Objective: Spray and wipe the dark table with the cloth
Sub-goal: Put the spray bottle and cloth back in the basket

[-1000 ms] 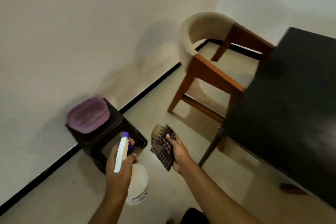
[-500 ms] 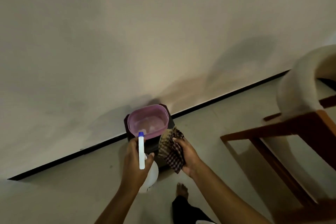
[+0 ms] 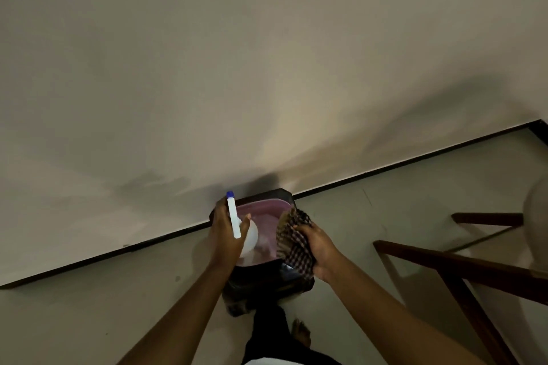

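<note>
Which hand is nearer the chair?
Right. The right hand, gripping the cloth, is at the basin edge facing the chair; the left hand, holding the spray bottle, at the opposite edge.

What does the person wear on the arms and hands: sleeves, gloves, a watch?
Nothing that shows. The left forearm and right forearm are bare to the frame edge, with no sleeves. The left hand and right hand have no gloves, watch or bracelet; the dim light could hide a thin ring.
</note>
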A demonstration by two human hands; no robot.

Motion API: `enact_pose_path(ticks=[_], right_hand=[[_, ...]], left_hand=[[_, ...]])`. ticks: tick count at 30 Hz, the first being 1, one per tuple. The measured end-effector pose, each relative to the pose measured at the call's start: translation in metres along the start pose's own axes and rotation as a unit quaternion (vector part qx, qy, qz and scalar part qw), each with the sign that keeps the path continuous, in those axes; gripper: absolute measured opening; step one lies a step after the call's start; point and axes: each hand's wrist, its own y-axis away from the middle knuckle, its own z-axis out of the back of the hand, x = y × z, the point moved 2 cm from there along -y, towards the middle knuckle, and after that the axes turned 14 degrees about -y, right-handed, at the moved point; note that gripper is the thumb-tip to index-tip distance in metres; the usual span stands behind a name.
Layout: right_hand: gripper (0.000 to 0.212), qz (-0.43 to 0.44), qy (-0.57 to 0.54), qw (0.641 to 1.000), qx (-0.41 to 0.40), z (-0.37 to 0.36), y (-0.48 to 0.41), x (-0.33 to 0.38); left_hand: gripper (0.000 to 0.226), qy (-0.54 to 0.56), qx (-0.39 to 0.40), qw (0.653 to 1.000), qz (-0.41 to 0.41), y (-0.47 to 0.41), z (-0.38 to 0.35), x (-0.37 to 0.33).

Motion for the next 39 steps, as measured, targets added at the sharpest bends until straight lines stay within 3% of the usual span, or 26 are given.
enact_pose_path(ticks=[3, 10, 13, 15, 19, 22, 24, 25, 26, 27, 29, 30, 32, 34, 36, 38, 39], right_hand=[[0.024, -0.012, -0.004, 1.0, -0.008, -0.005, -0.014, -0.001], [0.021, -0.005, -0.001, 1.0, -0.029, -0.018, -0.037, 0.0], [0.023, -0.002, 0.001, 0.999, -0.035, -0.022, -0.041, 0.001], [0.024, 0.001, 0.007, 0.999, -0.035, -0.027, -0.041, 0.006], [0.022, 0.019, 0.013, 1.0, -0.014, -0.038, -0.029, 0.021], [0.025, 0.058, 0.089, 0.994, -0.005, -0.042, -0.028, 0.024], [0.03, 0.127, 0.181, 0.975, 0.015, -0.045, -0.019, 0.029], [0.034, 0.174, 0.239, 0.955, 0.031, -0.049, -0.012, 0.032], [0.04, 0.22, 0.3, 0.926, 0.055, -0.055, -0.005, 0.035], [0.047, 0.261, 0.36, 0.891, 0.092, -0.063, 0.004, 0.039], [0.059, 0.316, 0.457, 0.816, 0.158, -0.075, 0.02, 0.044], [0.065, 0.33, 0.469, 0.799, 0.181, -0.079, 0.028, 0.048], [0.067, 0.334, 0.368, 0.853, 0.155, -0.078, 0.036, 0.062], [0.053, 0.319, 0.257, 0.91, 0.056, -0.068, 0.035, 0.081], [0.038, 0.177, 0.221, 0.959, 0.001, -0.052, 0.026, 0.091], [0.039, -0.011, 0.176, 0.984, 0.037, -0.043, 0.02, 0.081], [0.042, -0.046, 0.161, 0.985, 0.049, -0.038, 0.015, 0.073]], left_hand=[[0.049, -0.003, 0.028, 1.0, -0.001, -0.024, -0.028, 0.027], [0.08, -0.074, 0.147, 0.986, 0.035, -0.045, -0.066, 0.058], [0.08, -0.083, 0.197, 0.977, 0.026, -0.042, -0.07, 0.066], [0.077, -0.101, 0.201, 0.974, 0.018, -0.042, -0.069, 0.068], [0.1, -0.113, 0.188, 0.976, 0.001, -0.04, -0.049, 0.071], [0.074, -0.102, 0.121, 0.987, 0.018, -0.023, -0.014, 0.058], [0.053, 0.004, 0.117, 0.993, 0.021, -0.007, 0.008, 0.023], [0.047, 0.087, 0.167, 0.98, 0.068, -0.002, 0.016, 0.0], [0.045, 0.201, 0.235, 0.942, 0.133, 0.0, 0.019, -0.021], [0.049, 0.333, 0.29, 0.875, 0.199, 0.002, 0.018, -0.038], [0.067, 0.508, 0.312, 0.766, 0.241, -0.001, 0.019, -0.065], [0.074, 0.553, 0.305, 0.736, 0.243, -0.004, 0.023, -0.073], [0.077, 0.606, 0.323, 0.693, 0.219, -0.007, 0.03, -0.085], [0.073, 0.618, 0.341, 0.676, 0.213, -0.007, 0.028, -0.085], [0.08, 0.588, 0.34, 0.692, 0.245, -0.006, 0.017, -0.074], [0.08, 0.559, 0.335, 0.713, 0.257, -0.002, 0.005, -0.065], [0.074, 0.544, 0.335, 0.723, 0.263, 0.001, -0.001, -0.061]])
